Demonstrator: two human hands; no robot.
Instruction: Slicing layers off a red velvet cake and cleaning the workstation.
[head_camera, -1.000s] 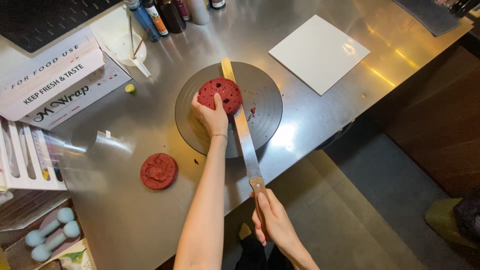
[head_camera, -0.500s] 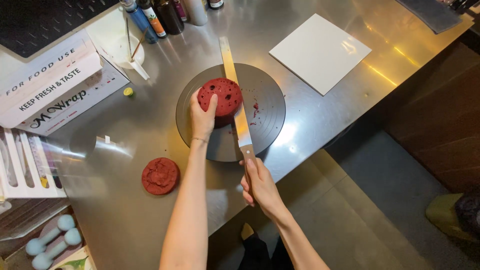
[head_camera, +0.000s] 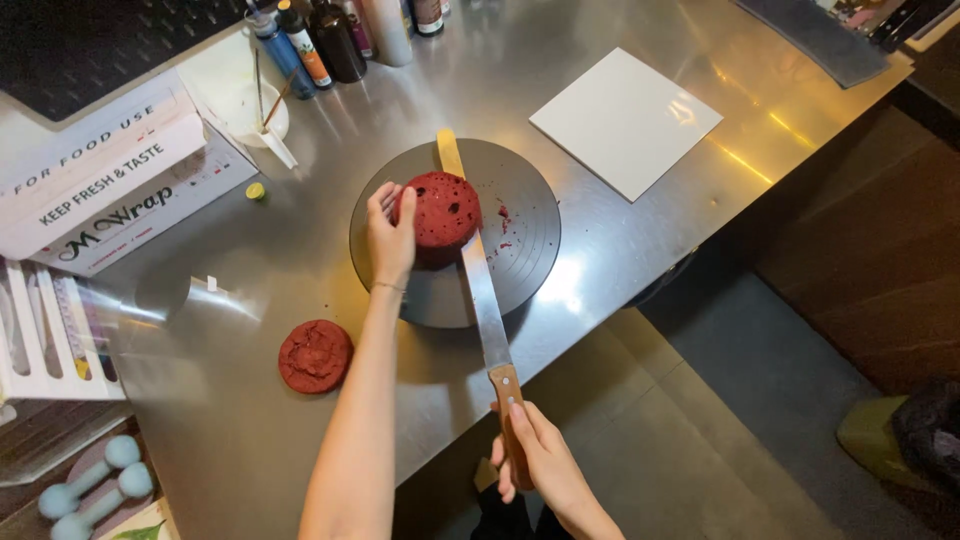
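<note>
Since half a second ago, left hand (head_camera: 392, 235) has shifted from the cake's top to its left side, fingers curled against it. Red cake round (head_camera: 437, 212) sits centred on the dark turntable (head_camera: 530, 240) on the steel tabletop (head_camera: 250, 440). Right hand (head_camera: 535, 465), fingers clamped on the wooden handle, holds the long knife (head_camera: 480, 290), blade running under or through the cake; which, cannot be told. Recommendation: keep blade level, steady the side lightly. Trimmed red slab (head_camera: 315, 355) lies apart.
</note>
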